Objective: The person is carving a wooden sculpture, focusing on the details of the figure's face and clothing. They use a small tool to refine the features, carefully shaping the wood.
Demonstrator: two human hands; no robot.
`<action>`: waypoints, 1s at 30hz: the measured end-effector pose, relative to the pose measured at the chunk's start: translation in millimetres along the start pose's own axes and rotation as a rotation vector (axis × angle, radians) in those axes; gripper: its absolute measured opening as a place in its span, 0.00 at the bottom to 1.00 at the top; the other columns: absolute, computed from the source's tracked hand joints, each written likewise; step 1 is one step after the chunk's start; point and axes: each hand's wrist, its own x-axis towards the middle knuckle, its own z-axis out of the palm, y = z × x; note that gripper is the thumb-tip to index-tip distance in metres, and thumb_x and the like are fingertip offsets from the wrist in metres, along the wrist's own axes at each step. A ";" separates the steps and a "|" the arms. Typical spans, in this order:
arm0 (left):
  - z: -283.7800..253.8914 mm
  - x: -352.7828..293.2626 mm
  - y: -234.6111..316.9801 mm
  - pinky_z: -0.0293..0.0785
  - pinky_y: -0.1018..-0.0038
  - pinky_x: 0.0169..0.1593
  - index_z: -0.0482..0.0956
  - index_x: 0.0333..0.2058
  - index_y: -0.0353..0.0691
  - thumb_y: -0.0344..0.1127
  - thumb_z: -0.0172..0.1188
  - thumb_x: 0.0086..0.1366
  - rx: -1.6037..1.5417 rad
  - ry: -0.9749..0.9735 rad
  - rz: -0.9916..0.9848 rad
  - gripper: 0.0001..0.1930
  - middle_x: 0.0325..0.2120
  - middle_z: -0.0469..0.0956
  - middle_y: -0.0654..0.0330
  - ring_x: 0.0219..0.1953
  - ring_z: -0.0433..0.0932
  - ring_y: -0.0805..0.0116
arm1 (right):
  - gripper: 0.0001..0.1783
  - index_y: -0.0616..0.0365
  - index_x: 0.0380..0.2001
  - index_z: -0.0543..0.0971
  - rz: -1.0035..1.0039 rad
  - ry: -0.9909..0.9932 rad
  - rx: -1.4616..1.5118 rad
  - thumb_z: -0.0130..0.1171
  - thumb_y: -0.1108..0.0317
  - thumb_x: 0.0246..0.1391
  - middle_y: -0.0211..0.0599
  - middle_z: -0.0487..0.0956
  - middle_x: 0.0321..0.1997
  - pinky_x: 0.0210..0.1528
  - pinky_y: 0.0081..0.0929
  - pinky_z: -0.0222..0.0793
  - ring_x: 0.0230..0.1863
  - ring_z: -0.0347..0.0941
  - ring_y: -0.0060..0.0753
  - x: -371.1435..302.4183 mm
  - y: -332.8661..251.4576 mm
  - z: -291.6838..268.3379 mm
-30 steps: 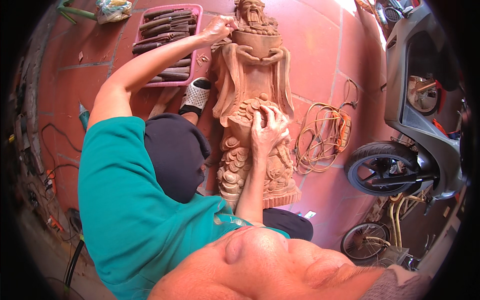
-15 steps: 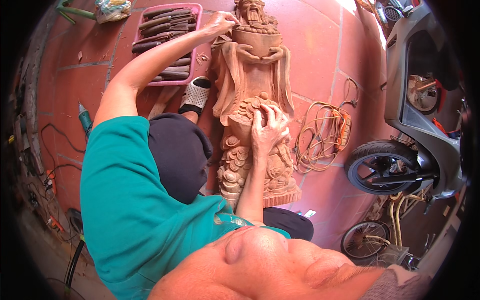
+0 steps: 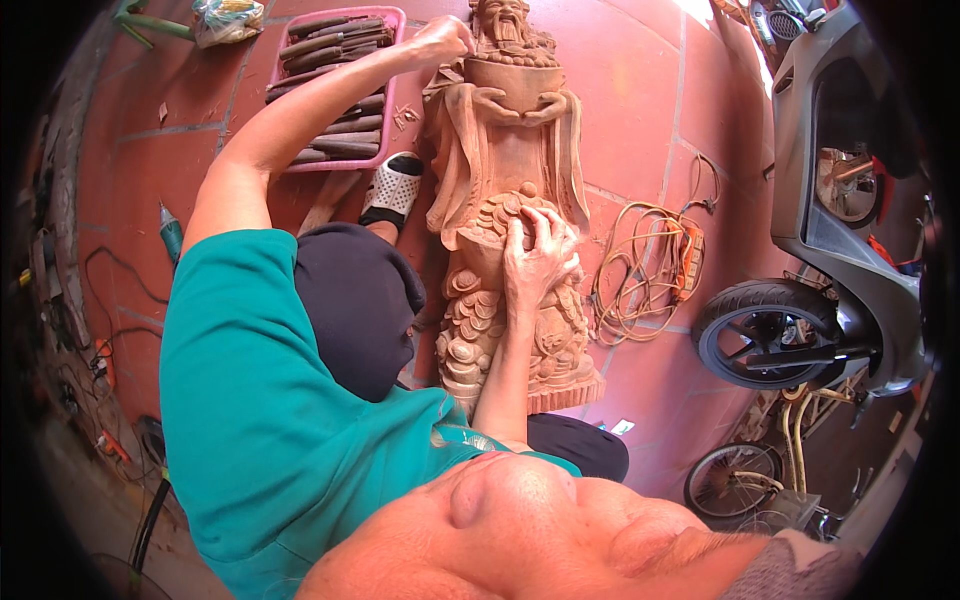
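A carved wooden statue (image 3: 507,165) of a bearded figure lies lengthwise in front of me, its base towards me. Beside the statue's shoulder, my left hand (image 3: 445,42) is closed, the fingers pinched together. Whatever it may hold is too small to make out. My right hand (image 3: 540,255) rests on the carved coins at the statue's middle, fingers apart and slightly bent. Left of the statue, a pink tray (image 3: 391,120) holds several dark-handled hand tools, partly hidden behind my left forearm.
An orange power strip (image 3: 688,262) with a coiled cord lies right of the statue on red floor tiles. A motorbike (image 3: 800,335) and a bicycle (image 3: 733,480) stand further right. At the left are a teal tool (image 3: 170,235), cables and a plastic bag (image 3: 227,20). Wood chips (image 3: 405,117) lie near the tray.
My left hand has turned slightly at the wrist, staying beside the statue's shoulder, and the forearm has shifted a little. My right hand keeps its place on the carved coins.
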 end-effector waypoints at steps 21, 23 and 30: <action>-1.4 3.6 -28.2 0.76 0.72 0.42 0.86 0.36 0.35 0.31 0.61 0.58 -0.159 -0.011 -0.094 0.10 0.32 0.84 0.58 0.36 0.80 0.70 | 0.12 0.41 0.41 0.83 -0.023 0.003 0.002 0.66 0.59 0.50 0.20 0.77 0.51 0.58 0.46 0.55 0.58 0.67 0.33 1.4 -1.6 -0.8; 4.8 -5.6 -23.0 0.75 0.73 0.42 0.86 0.36 0.36 0.31 0.61 0.59 -0.253 0.026 -0.102 0.09 0.32 0.84 0.59 0.36 0.80 0.71 | 0.13 0.42 0.41 0.83 -0.013 0.000 0.015 0.66 0.60 0.50 0.21 0.77 0.51 0.59 0.47 0.54 0.58 0.67 0.33 0.7 -1.0 -0.2; -11.0 -2.4 6.6 0.77 0.68 0.43 0.85 0.33 0.34 0.25 0.57 0.54 0.343 -0.058 -0.001 0.09 0.33 0.84 0.49 0.37 0.83 0.60 | 0.12 0.43 0.41 0.83 -0.033 0.018 0.023 0.65 0.60 0.51 0.22 0.77 0.50 0.58 0.46 0.54 0.57 0.68 0.34 0.4 -0.2 1.8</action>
